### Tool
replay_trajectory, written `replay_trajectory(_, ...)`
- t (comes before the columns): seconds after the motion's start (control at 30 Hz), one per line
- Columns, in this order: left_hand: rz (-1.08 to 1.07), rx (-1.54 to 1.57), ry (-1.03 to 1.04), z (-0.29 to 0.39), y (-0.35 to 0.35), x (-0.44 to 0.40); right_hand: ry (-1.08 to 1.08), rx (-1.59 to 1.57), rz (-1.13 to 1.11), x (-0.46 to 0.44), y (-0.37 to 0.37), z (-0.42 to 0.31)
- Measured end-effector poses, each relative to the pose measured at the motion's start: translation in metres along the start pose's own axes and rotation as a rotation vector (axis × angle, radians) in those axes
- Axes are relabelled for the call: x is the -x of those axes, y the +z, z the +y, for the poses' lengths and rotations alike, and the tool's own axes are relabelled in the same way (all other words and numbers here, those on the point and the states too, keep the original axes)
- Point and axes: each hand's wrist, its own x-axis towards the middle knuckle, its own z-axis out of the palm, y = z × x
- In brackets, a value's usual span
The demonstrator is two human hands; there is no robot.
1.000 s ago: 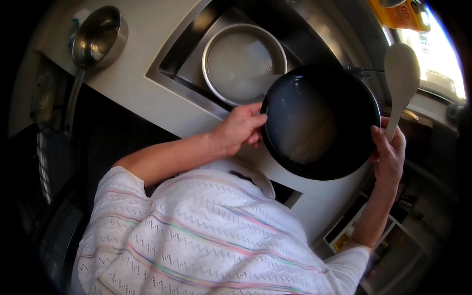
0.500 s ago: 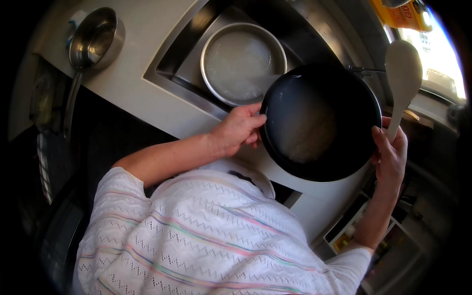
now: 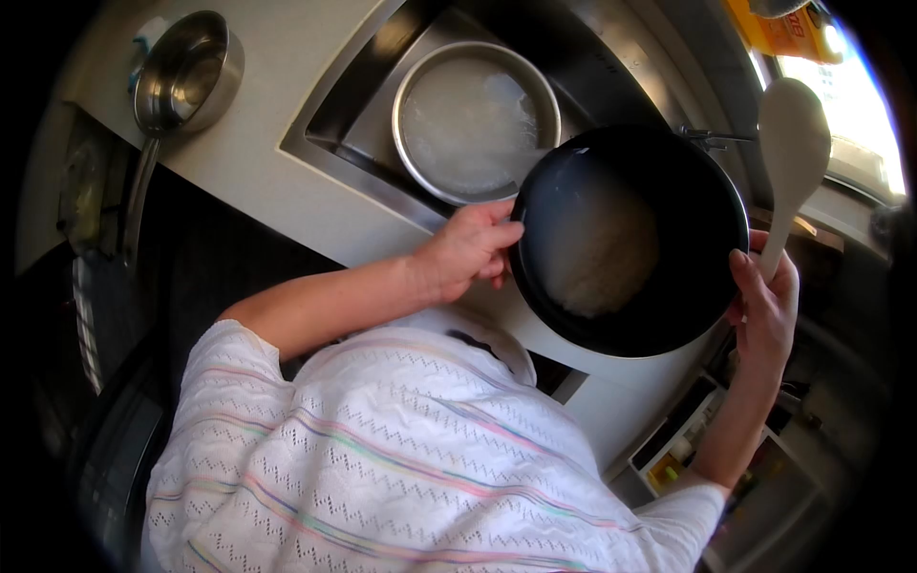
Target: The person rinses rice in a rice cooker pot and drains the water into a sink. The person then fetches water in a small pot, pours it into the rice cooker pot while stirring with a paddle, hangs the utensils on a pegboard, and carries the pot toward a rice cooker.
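Note:
A black inner pot [image 3: 688,286], tilted toward the sink, hangs between my two hands. My left hand [image 3: 470,246] grips its near-left rim, thumb inside the edge. On the opposite side my right hand [image 3: 767,296] is closed around the rim and also holds a pale rice paddle [image 3: 795,143], its broad head pointing up. Wet rice [image 3: 607,263] and cloudy water lie in the pot. From its lip, whitish water runs into a round steel pan [image 3: 408,162] in the sink, which holds cloudy liquid [image 3: 468,115].
The steel sink [image 3: 358,138] surrounds the pan. On the white counter [image 3: 272,158], a steel saucepan [image 3: 196,81] rests at the left, its handle jutting past the edge. A yellow package [image 3: 778,33] is at the upper right by the window. Open shelves [image 3: 755,477] lie below right.
The black pot and both hands have shifted slightly right, the paddle with them. More of the rice shows inside, and cloudy water keeps running into the steel pan.

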Motion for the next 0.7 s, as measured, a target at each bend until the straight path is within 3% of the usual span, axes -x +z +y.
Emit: replay_trajectory(0.7, -0.012, 0.01, -0.035, -0.0049, -0.0005, 0.0001, -0.024, 0.043, -0.051, 0.0018, -0.0032, -0.0067)
